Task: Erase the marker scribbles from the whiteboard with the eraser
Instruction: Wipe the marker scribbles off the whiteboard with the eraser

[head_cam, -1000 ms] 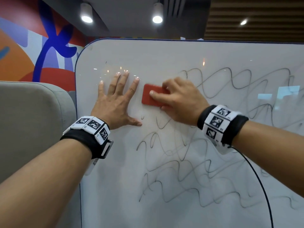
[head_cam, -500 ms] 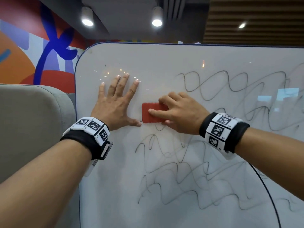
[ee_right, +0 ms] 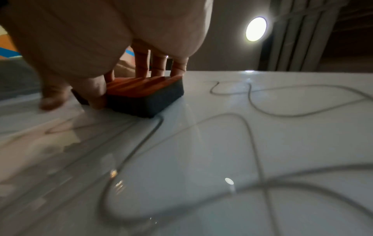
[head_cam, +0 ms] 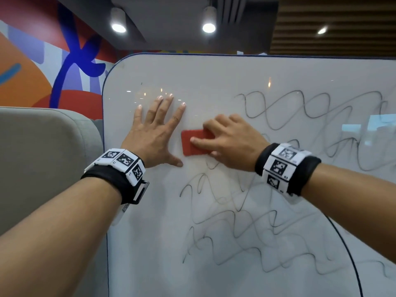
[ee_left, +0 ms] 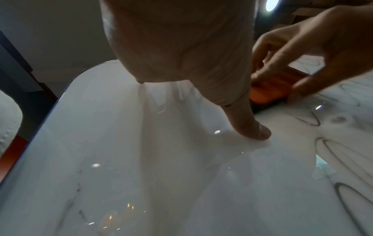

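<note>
Two colors make up the eraser (head_cam: 194,142): a red ridged top and a dark pad underneath. It lies flat on the whiteboard (head_cam: 214,82), its long side running left to right. Your right hand (head_cam: 231,144) grips it, thumb on the near edge and fingers curled over the far edge. Your left hand (head_cam: 154,138) is spread flat on the board just beside it. Black scribbles (head_cam: 267,232) loop below and to the right.

Colourful wall mural (head_cam: 42,67), grey padded panel (head_cam: 42,157), round ceiling lights (head_cam: 209,27), wooden slat ceiling (head_cam: 342,22)
</note>
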Demonstrator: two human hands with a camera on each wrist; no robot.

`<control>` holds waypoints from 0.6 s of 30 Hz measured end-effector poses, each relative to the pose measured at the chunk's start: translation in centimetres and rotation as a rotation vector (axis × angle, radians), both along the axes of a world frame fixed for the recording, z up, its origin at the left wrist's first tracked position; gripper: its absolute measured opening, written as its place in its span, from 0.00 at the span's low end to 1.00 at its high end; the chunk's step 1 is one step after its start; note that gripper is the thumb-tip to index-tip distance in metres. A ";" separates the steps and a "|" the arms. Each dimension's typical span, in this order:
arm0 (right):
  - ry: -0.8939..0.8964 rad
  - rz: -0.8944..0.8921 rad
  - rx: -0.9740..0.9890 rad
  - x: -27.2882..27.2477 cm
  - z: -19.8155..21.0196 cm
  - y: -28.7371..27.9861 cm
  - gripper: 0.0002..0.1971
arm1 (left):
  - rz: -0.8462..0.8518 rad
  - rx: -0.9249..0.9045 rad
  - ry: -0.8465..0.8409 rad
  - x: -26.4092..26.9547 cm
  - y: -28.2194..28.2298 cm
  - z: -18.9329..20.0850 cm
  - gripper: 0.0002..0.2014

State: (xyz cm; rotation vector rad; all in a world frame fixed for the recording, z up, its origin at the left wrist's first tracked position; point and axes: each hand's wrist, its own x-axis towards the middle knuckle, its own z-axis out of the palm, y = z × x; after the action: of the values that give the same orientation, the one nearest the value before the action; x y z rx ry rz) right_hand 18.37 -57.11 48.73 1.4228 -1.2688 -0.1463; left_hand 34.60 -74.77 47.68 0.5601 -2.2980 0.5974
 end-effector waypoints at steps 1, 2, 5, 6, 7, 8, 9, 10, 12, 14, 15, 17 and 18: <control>-0.024 -0.005 -0.049 0.2 0.8 0.1 0.25 | 0.001 0.003 -0.003 0.0 0.0 0.0 0.72; -0.055 0.002 -0.094 0.4 1.2 0.2 0.25 | -0.001 0.003 -0.001 0.0 0.0 0.1 0.72; -0.061 0.056 -0.073 0.3 -0.4 -0.1 0.26 | -0.004 -0.009 0.006 0.1 -0.1 0.0 0.72; -0.031 0.061 -0.019 0.1 -1.5 -0.2 0.27 | -0.004 -0.015 0.007 0.1 -0.1 -0.1 0.72; -0.003 0.062 0.032 -0.1 -2.3 -0.2 0.27 | -0.004 -0.020 0.008 0.1 -0.1 -0.1 0.71; 0.010 0.058 0.069 -0.3 -2.6 0.0 0.26 | -0.002 -0.022 0.006 0.2 0.0 -0.1 0.71; 0.015 0.055 0.085 -0.4 -2.2 0.3 0.26 | 0.001 -0.020 0.004 0.1 0.0 0.0 0.71; 0.011 0.052 0.078 -0.4 -1.3 0.6 0.26 | 0.004 -0.016 0.005 0.1 0.0 0.0 0.70; -0.036 0.041 -0.007 -0.7 1.2 1.2 0.27 | 0.004 -0.005 0.009 0.0 0.1 0.1 0.69; -0.104 0.039 -0.131 -1.0 3.1 2.0 0.29 | -0.003 -0.001 0.015 -0.2 0.2 0.1 0.69; -0.127 0.044 -0.169 -1.1 3.4 2.1 0.29 | -0.002 -0.002 0.016 -0.2 0.2 0.1 0.69; -0.102 0.062 -0.156 -1.3 2.2 1.9 0.29 | -0.002 -0.003 0.016 -0.2 0.1 0.1 0.69; -0.066 0.071 -0.107 -1.5 1.0 1.7 0.28 | -0.005 -0.004 0.018 -0.2 0.0 0.1 0.69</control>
State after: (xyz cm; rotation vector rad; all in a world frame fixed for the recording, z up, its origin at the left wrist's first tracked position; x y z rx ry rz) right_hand 16.91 -55.46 49.74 1.3880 -1.2591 0.0163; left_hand 34.36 -74.73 47.79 0.5557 -2.2804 0.5920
